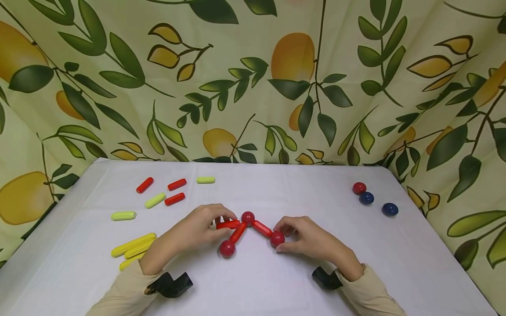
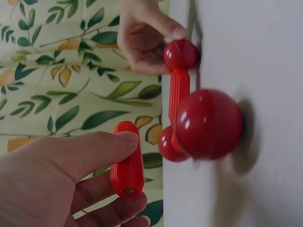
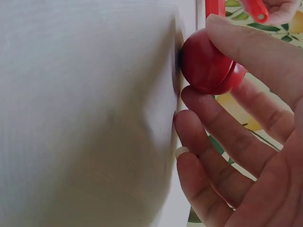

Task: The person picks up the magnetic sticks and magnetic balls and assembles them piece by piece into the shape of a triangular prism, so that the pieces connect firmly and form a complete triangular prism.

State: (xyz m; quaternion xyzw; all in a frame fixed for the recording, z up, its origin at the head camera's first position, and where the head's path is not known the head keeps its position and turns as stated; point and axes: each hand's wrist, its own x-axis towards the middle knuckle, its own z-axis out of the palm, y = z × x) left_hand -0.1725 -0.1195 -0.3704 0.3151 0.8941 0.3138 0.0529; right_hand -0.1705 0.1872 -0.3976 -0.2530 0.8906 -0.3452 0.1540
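Note:
My left hand (image 1: 197, 224) pinches a short red rod (image 2: 128, 163) between thumb and fingers; a small grey spot shows in its end. Just right of it, two more red rods fan out from a red ball (image 1: 247, 217) in a bent V. The left rod (image 1: 238, 233) ends in a second red ball (image 1: 227, 249) nearest me, the right rod (image 1: 262, 228) in a third red ball (image 1: 277, 238). My right hand (image 1: 310, 236) grips this third ball with thumb and fingers. Whether the held rod touches the top ball is hard to tell.
On the left of the white table (image 1: 336, 188) lie several loose red rods (image 1: 175, 199), pale green rods (image 1: 123, 215) and longer yellow rods (image 1: 134, 244). A red ball (image 1: 359, 188) and two dark blue balls (image 1: 390, 209) sit far right. A patterned curtain (image 1: 253, 109) hangs behind.

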